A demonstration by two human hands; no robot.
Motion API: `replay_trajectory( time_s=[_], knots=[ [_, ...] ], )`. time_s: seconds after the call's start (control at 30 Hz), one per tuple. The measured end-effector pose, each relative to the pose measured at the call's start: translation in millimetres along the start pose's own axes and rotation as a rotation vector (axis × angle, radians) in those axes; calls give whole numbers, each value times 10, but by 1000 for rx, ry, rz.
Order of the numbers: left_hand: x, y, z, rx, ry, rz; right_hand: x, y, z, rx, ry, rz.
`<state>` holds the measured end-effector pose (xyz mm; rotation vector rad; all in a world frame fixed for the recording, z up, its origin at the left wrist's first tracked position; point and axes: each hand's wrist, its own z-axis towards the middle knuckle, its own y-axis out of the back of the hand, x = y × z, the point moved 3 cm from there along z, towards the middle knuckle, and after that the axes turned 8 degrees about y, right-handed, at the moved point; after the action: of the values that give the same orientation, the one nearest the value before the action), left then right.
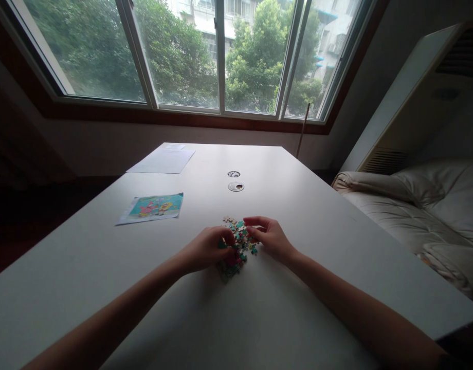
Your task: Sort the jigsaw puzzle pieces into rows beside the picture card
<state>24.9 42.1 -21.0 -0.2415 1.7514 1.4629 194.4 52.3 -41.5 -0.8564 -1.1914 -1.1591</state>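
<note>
A small heap of jigsaw puzzle pieces (242, 241) lies on the white table, in teal, red, yellow and plain beige. At the heap's left side, my left hand (215, 247) is closed, its thumb and fingers curled in over the pieces. Whatever sits between those fingers is hidden by the hand. Darker, partly reddish pieces show just below its thumb. My right hand (270, 237) reaches in from the other side with bent fingers held apart. Its fingertips are at the heap's upper right edge, close to a teal piece.
On the left of the white table (298, 216) lies a colourful cartoon picture sheet (156, 206), with white paper (163, 160) behind it. Two round flat discs (235, 186) lie beyond the heap. A cream sofa (406, 205) stands to the right, and a window (221, 110) is ahead.
</note>
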Motion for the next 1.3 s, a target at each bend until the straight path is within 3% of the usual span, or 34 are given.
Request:
replay_trajectory(
  time_s=[0.17, 0.37, 0.53, 0.87, 1.03, 1.3],
  knots=[
    [16, 7, 7, 22, 48, -106, 72, -3, -33, 65, 145, -361],
    [52, 34, 61, -57, 97, -395, 97, -82, -82, 226, 200, -495],
    [109, -20, 99, -75, 138, -582, 38, -72, -64, 216, 155, -395],
    [90, 39, 65, -77, 187, -467, 22, -20, -32, 86, 111, -161],
    [24, 41, 41, -16, 112, -436, -18, -38, -18, 74, -16, 98],
    [-6, -15, 30, 96, 162, -622, 2, -91, -32, 89, -3, 160]
  ],
)
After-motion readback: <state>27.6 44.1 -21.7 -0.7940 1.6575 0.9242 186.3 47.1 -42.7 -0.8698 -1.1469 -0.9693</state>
